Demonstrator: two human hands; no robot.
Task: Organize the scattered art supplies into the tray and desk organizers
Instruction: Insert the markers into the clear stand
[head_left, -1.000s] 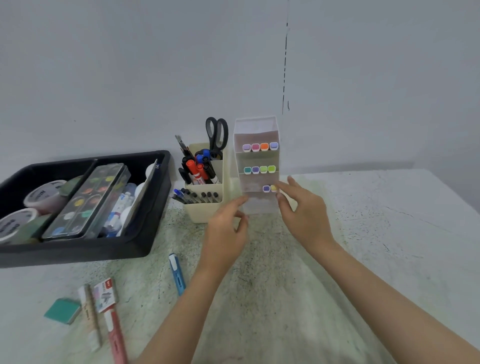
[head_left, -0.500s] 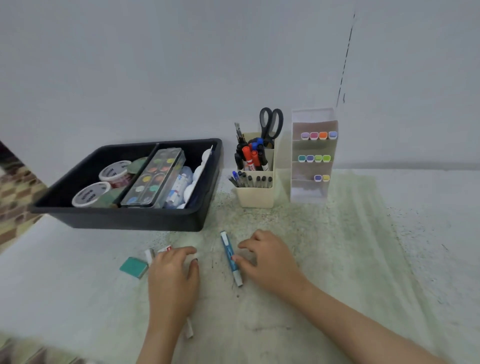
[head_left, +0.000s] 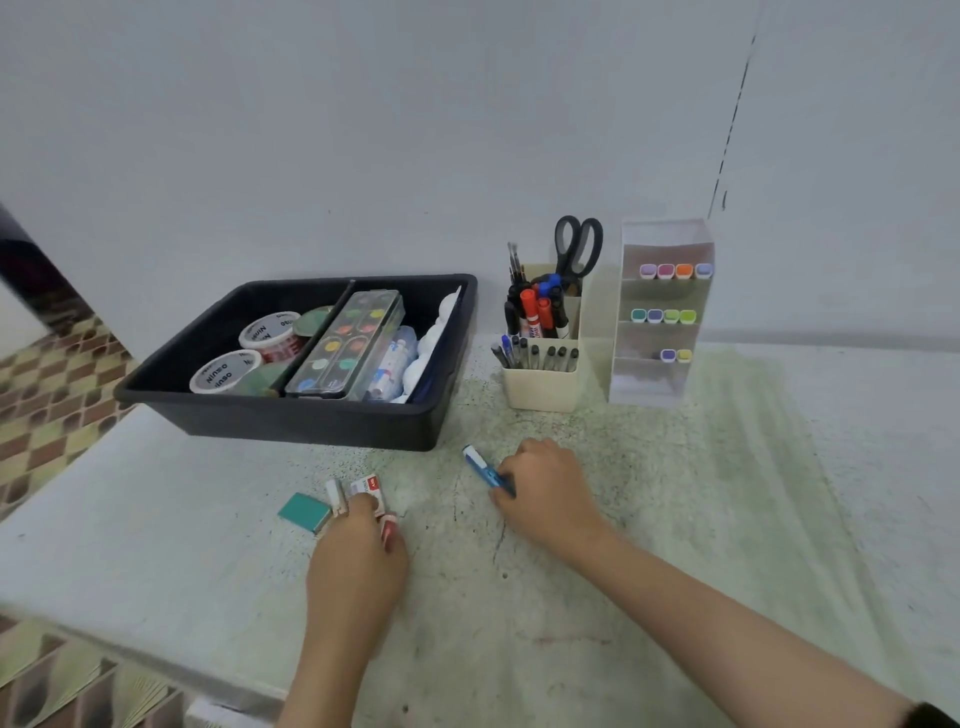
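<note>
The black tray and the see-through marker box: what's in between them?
A cream pen holder stands between the black tray and the see-through marker box, filled with scissors, markers and pens. The head view shows it.

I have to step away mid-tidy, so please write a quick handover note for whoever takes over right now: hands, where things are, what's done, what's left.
Left hand: pinches the red-and-white packet on the table.
Right hand: grips the blue pen by its near end.
Done: tape rolls and paint palette sit in the black tray; scissors and pens stand in the beige holder; markers fill the clear organizer.
Left: stow the pen, the packet, the white stick and the teal eraser.
</note>
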